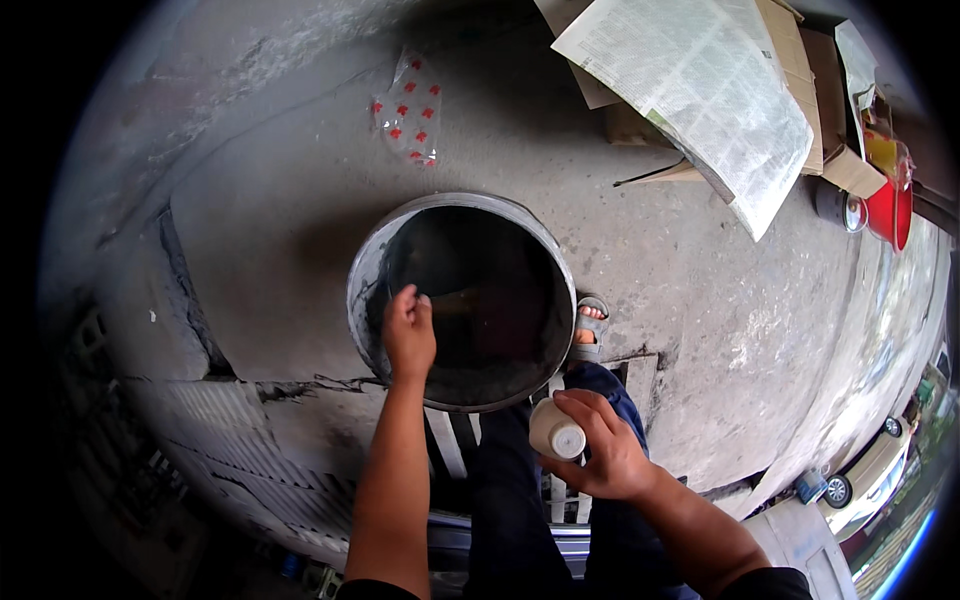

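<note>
A wide round tub [362,262] with a grey rim and a dark inside stands on the concrete floor in front of me. Over its near left part hangs my left hand [409,338], thumb and fingers drawn together; what they pinch, if anything, is too small to make out. My right hand [618,455] is wrapped round a small whitish cup [556,430], tilted so that its round end faces me, just outside the tub's near right edge. Dark shapes inside the tub are too dim to tell apart.
A clear plastic bag [408,112] with red marks lies beyond the tub. Newspaper [690,95] covers cardboard boxes [640,128] at the far right, near a red bucket [890,215]. My sandalled foot [590,330] is beside the tub. Ridged slats [205,420] lie to the left.
</note>
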`<control>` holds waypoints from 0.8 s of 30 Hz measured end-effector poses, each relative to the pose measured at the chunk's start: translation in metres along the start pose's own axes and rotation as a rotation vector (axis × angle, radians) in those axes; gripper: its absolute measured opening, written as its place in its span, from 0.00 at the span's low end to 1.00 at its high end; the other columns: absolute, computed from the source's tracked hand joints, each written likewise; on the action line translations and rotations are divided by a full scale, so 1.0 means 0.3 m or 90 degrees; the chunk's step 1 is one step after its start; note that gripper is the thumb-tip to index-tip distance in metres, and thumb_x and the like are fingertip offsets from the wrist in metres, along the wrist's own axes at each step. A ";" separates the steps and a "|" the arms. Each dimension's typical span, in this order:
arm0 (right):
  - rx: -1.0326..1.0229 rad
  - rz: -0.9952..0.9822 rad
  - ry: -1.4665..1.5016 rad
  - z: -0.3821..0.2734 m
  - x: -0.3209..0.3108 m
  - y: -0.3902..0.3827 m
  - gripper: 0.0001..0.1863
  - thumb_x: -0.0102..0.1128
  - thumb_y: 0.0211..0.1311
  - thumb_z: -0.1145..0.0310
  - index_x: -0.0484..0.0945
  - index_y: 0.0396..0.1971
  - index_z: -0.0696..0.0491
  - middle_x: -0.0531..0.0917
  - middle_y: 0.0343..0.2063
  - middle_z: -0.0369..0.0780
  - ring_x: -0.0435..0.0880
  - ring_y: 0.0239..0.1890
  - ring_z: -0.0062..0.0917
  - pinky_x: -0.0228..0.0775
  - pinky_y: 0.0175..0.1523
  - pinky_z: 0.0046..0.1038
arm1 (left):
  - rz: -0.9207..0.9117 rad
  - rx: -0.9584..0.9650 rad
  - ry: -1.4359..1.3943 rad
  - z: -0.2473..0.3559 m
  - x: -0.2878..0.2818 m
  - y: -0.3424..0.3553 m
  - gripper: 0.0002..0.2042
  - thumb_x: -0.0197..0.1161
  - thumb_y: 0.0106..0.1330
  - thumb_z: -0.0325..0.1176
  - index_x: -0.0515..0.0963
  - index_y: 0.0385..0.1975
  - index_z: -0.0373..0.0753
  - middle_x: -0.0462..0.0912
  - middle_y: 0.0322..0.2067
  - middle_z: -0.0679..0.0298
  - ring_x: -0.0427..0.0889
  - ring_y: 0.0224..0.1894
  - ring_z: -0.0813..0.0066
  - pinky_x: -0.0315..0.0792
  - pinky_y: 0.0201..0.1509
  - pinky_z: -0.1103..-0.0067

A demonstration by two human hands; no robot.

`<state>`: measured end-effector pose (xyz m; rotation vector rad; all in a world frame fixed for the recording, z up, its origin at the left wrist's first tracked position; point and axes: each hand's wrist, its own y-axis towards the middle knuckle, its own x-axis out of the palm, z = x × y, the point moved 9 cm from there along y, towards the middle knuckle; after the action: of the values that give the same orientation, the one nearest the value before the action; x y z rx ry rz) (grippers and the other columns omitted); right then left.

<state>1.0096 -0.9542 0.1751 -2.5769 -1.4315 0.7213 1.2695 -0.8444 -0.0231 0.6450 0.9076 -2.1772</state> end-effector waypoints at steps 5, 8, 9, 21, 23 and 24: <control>-0.007 0.006 -0.015 0.030 0.017 0.012 0.41 0.78 0.42 0.69 0.67 0.58 0.59 0.75 0.52 0.51 0.82 0.48 0.45 0.79 0.49 0.34 | 0.016 -0.099 0.365 -0.089 0.148 0.209 0.14 0.58 0.66 0.30 0.73 0.48 0.30 0.77 0.52 0.45 0.78 0.52 0.45 0.74 0.54 0.61; 0.001 -0.006 0.008 0.049 0.032 0.014 0.41 0.78 0.41 0.71 0.67 0.58 0.60 0.75 0.52 0.52 0.82 0.49 0.45 0.79 0.50 0.35 | -0.019 -0.190 0.413 -0.237 0.221 0.300 0.12 0.61 0.62 0.31 0.76 0.42 0.32 0.79 0.49 0.44 0.80 0.51 0.46 0.76 0.54 0.62; -0.006 -0.006 0.006 0.051 0.037 0.015 0.41 0.78 0.40 0.71 0.67 0.58 0.60 0.75 0.52 0.52 0.81 0.49 0.45 0.79 0.50 0.35 | 0.002 -0.200 0.380 -0.276 0.213 0.322 0.12 0.62 0.61 0.33 0.76 0.41 0.32 0.80 0.47 0.44 0.81 0.50 0.47 0.76 0.54 0.62; -0.014 0.052 0.005 0.031 0.012 0.025 0.40 0.77 0.39 0.72 0.68 0.56 0.60 0.76 0.51 0.50 0.82 0.48 0.44 0.79 0.49 0.33 | -0.049 -0.149 -0.052 0.030 -0.071 0.012 0.12 0.57 0.72 0.37 0.80 0.40 0.33 0.83 0.33 0.64 0.78 0.37 0.78 0.70 0.43 0.79; -0.019 0.037 0.018 0.018 0.017 0.029 0.43 0.79 0.39 0.71 0.66 0.58 0.60 0.75 0.52 0.52 0.81 0.50 0.45 0.78 0.51 0.34 | -0.047 -0.158 -0.213 0.071 -0.123 -0.049 0.12 0.56 0.73 0.37 0.79 0.38 0.33 0.82 0.31 0.64 0.76 0.33 0.78 0.70 0.41 0.79; -0.020 0.029 0.024 0.015 0.018 0.032 0.44 0.80 0.39 0.70 0.66 0.59 0.60 0.74 0.52 0.52 0.80 0.51 0.46 0.77 0.52 0.35 | -0.051 -0.162 -0.291 0.079 -0.142 -0.071 0.12 0.56 0.73 0.36 0.79 0.40 0.33 0.82 0.33 0.65 0.77 0.35 0.79 0.71 0.42 0.80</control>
<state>1.0175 -0.9556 0.1663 -2.6401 -1.3898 0.6581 1.2770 -0.8340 0.0285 -0.0161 0.9460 -2.1025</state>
